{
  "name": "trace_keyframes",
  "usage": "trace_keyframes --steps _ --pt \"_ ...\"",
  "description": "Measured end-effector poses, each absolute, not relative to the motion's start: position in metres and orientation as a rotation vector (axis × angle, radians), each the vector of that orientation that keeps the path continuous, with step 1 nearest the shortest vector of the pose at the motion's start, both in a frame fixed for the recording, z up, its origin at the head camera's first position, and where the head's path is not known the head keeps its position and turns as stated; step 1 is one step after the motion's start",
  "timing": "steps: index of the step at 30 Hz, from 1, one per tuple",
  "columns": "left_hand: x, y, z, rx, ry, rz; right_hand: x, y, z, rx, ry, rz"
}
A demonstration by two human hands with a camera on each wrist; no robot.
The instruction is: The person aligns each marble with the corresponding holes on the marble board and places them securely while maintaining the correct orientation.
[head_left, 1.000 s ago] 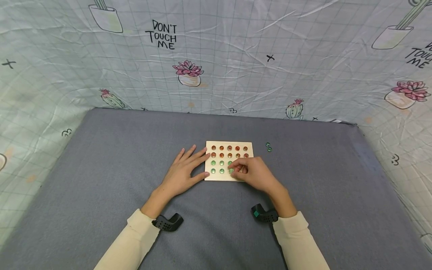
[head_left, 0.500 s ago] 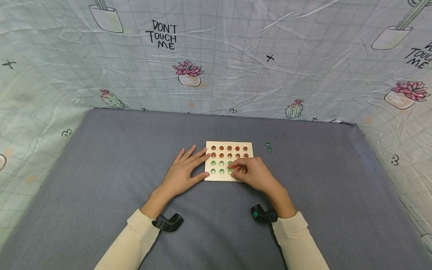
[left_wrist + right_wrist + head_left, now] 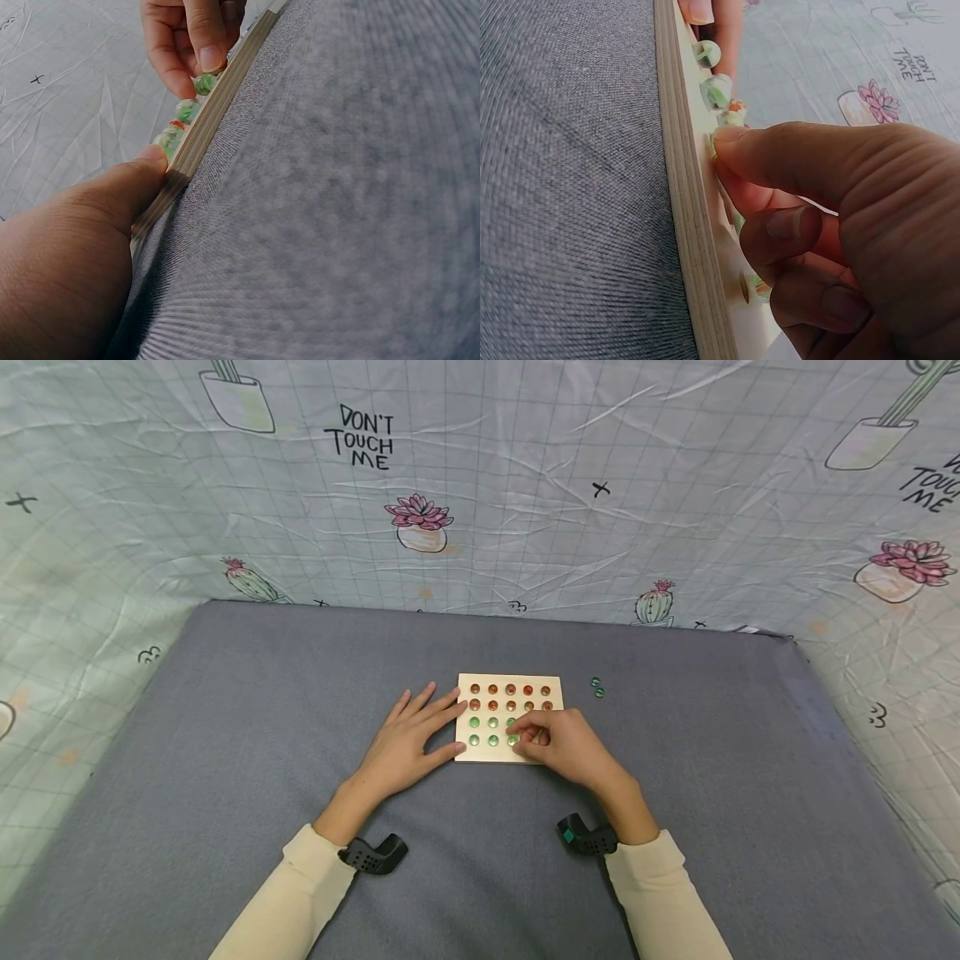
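A flat wooden board [image 3: 482, 754] with rows of round holes lies on the grey cloth. Amber-red marbles [image 3: 510, 689] fill its two far rows, and green marbles [image 3: 492, 741] sit in the near rows. My left hand [image 3: 408, 739] is spread, its fingertips and thumb resting on the board's left edge. Over the near right part, my right hand [image 3: 566, 743] pinches a green marble [image 3: 205, 83] of the front row between thumb and finger. That hand hides the board's near right corner in the head view.
Two loose green marbles [image 3: 597, 687] lie on the grey cloth [image 3: 712, 760], beyond the board's right side. A printed curtain [image 3: 510, 460] rises behind the table and along both sides. Each wrist wears a black camera band [image 3: 373, 854].
Almost nothing differs. My right hand stays at the same green marble with only a very slight shift, and my left hand keeps its place on the board.
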State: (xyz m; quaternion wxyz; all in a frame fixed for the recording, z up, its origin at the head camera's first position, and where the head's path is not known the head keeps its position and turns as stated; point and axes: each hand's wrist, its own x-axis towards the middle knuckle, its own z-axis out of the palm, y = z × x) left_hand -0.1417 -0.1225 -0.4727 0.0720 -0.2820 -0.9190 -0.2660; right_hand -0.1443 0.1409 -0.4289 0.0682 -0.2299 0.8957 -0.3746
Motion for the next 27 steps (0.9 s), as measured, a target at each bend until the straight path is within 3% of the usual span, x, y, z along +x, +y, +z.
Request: trace_keyframes --steps 27 --pt "-0.142 -0.123 -0.473 -0.851 -2.763 -0.794 -0.146 0.163 -0.415 -0.680 2.835 -1.198"
